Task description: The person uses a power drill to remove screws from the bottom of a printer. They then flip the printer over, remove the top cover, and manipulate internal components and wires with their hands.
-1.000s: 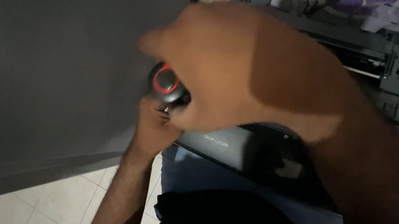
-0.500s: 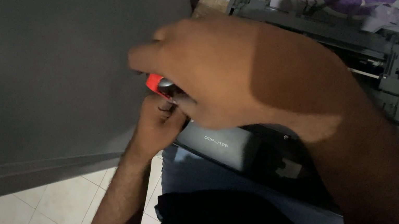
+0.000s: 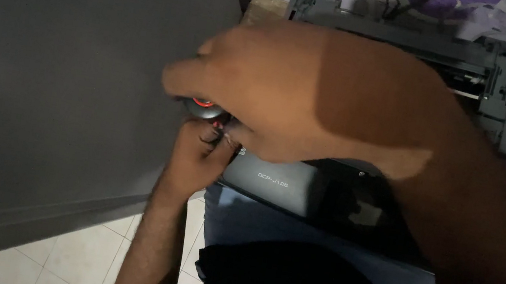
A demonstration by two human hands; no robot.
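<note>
Screwdriver with a black handle and a red ring at its butt: only the handle end shows, peeking out at the left edge of the right hand, roughly at frame centre-left.

Right hand: curled over the handle from above, fingers wrapped and closed on it. It sits high and close to the camera, so it hides the shaft and most of what lies under it.

Left hand: directly below the handle, coming up from the near side along the forearm. Fingertips are bunched together right under the red ring, touching or almost touching the right hand. Whether they pinch the shaft, a screw or nothing at all, I cannot tell; the spot is dark and covered.

Axis: the butt faces up toward the camera, so the long axis seems to run downward and away from the viewer, tip hidden between the two hands. Judged from the handle alone.

Both hands are at the tool; the right one carries it, the left one is nearest to the hidden tip.

Around them: black glossy printer front panel just right of the left hand, resting over the lap; grey opened printer chassis at the far right; large flat grey lid panel filling the left; pale tiled floor at the near left.
</note>
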